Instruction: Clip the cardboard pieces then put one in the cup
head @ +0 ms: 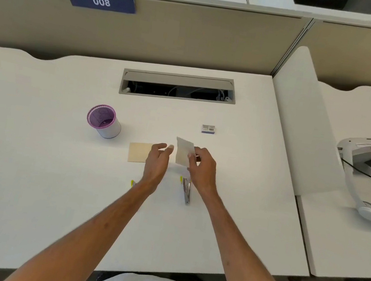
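White paper slip (pixel 184 151) is up off the counter (pixel 37 144), pinched in the right hand (pixel 202 168). The left hand (pixel 157 160) hovers beside it, fingers loose, holding nothing. The stapler (pixel 186 188) just below the slip looks untouched, so I'd say any fastening is not yet done.

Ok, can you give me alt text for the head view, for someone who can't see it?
Over a white desk, the right hand pinches a small white paper held up, while the open left hand reaches toward it above a tan card. A stapler lies below the hands; a purple-rimmed cup stands to the left and a small box lies farther back on the right.
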Demonstrator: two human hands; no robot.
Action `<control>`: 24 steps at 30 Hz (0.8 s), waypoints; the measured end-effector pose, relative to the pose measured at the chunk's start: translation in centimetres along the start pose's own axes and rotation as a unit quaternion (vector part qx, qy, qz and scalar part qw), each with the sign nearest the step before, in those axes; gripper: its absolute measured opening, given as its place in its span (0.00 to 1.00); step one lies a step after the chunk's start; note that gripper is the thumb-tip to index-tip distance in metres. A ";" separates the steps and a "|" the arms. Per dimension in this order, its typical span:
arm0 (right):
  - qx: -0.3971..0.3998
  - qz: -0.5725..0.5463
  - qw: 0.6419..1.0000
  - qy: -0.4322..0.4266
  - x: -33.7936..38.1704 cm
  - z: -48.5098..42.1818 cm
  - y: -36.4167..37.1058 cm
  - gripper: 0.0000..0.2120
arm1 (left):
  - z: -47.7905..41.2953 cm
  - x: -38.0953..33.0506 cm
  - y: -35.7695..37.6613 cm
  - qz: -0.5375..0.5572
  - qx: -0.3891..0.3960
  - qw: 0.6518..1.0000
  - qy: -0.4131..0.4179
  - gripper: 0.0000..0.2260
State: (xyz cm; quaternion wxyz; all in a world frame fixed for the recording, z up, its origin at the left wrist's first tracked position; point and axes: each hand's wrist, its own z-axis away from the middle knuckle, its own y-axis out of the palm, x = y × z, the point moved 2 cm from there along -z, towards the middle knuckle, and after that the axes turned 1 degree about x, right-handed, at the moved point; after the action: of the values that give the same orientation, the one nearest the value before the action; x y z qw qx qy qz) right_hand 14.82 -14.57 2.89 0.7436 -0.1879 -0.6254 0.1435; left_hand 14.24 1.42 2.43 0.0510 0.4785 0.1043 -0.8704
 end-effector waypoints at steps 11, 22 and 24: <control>0.093 -0.130 0.983 0.091 1.2 1.1 -2.4 0.06 | 3.2 0.3 0.3 0.048 0.048 0.996 0.052 0.09; 0.121 -0.223 0.965 0.060 1.1 1.8 -5.1 0.09 | 5.6 -0.4 1.2 0.208 0.127 0.970 0.027 0.10; 0.128 -0.222 0.966 0.043 1.5 1.8 -5.3 0.12 | 5.9 -0.2 1.4 0.254 0.135 0.958 0.001 0.14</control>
State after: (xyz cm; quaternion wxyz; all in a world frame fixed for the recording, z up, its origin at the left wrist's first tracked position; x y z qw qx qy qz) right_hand 13.22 -18.49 6.88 0.8009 0.0467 -0.5952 0.0454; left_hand 9.77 -1.27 5.52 0.2053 0.4924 -0.1396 -0.8342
